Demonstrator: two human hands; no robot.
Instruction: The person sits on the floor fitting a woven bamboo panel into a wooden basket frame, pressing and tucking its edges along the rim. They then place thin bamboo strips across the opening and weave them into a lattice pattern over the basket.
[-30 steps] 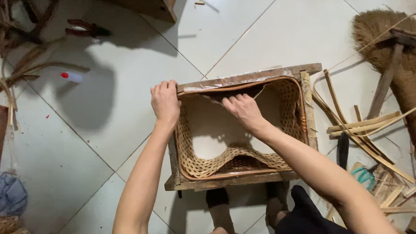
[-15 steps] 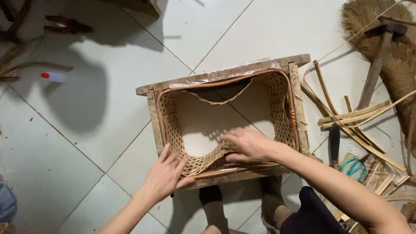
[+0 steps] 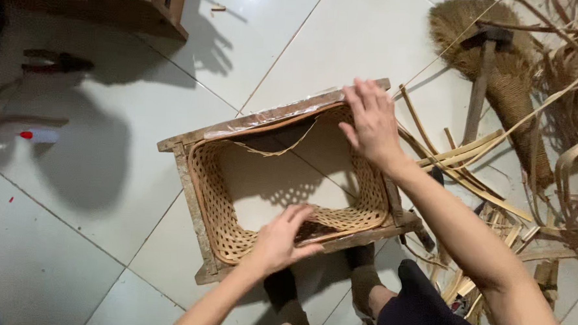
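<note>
One rectangular wooden frame [image 3: 191, 178] is sitting on the pale tiled floor [image 3: 91, 238], lined inside with honey-coloured woven cane [image 3: 219, 205] forming a bottomless basket; clear film is covering its far rail. The left hand [image 3: 279, 240] is lying on the near rail, fingers spread loosely and pressing the weave there, pinching nothing. The right hand [image 3: 372, 124] is resting flat on the far right corner, fingers extended and slightly parted. Loose cane strips [image 3: 465, 154] are lying just right of the frame, a hammer [image 3: 481, 80] beyond them.
</note>
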